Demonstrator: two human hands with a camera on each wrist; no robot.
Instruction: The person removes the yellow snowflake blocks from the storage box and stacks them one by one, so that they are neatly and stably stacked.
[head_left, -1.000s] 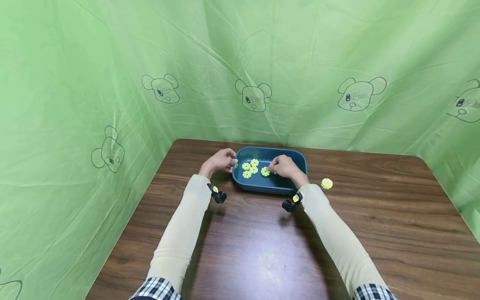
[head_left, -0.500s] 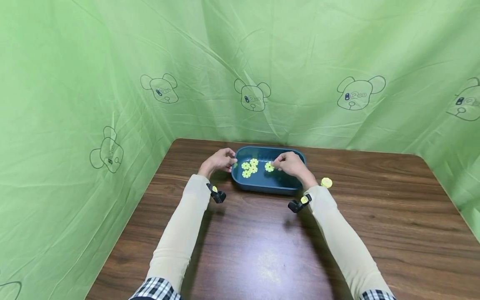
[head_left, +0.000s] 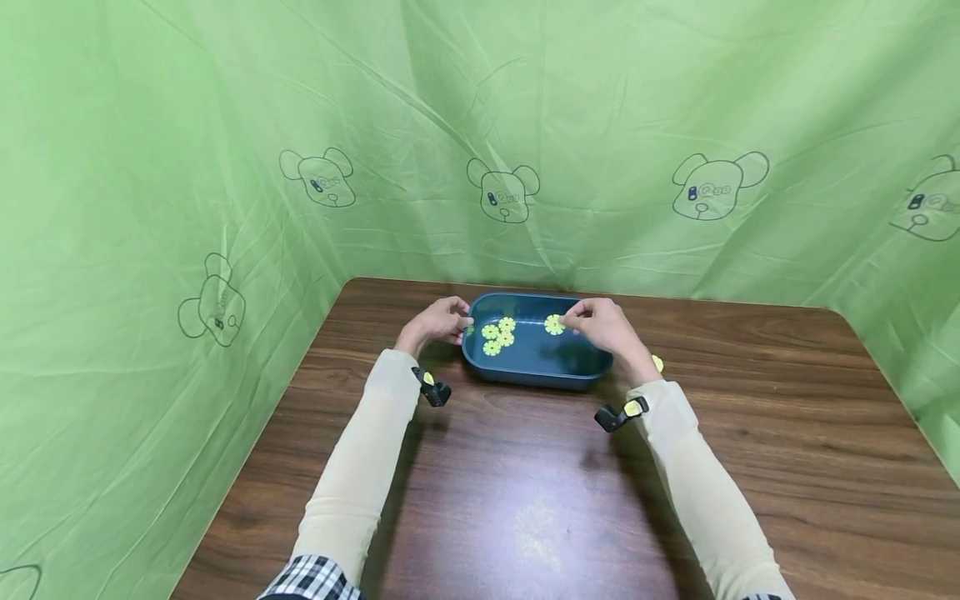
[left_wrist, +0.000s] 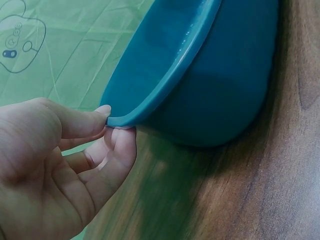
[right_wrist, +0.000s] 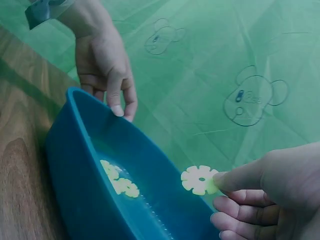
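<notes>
A dark blue oblong basin (head_left: 536, 377) stands on the table near its far edge. My left hand (head_left: 437, 322) pinches the rim at the left end, with the thumb on top and fingers beneath, as the left wrist view shows. Over the basin's right half, my right hand (head_left: 609, 328) holds a yellow flower-shaped disc (right_wrist: 199, 180) between thumb and forefinger. That disc has a notched edge and a small hole in its middle. Several similar yellow flower discs (head_left: 491, 347) lie together on the basin floor at the left.
Another yellow disc (head_left: 658, 363) lies on the brown wooden table (head_left: 765, 417) right of the basin, partly hidden behind my right wrist. A green curtain (head_left: 592, 125) with printed bear heads hangs along the table's back and left side.
My right hand has moved to the right and slightly back over the basin, carrying the flower disc away from the clustered ones. The left hand has stayed at the rim.
</notes>
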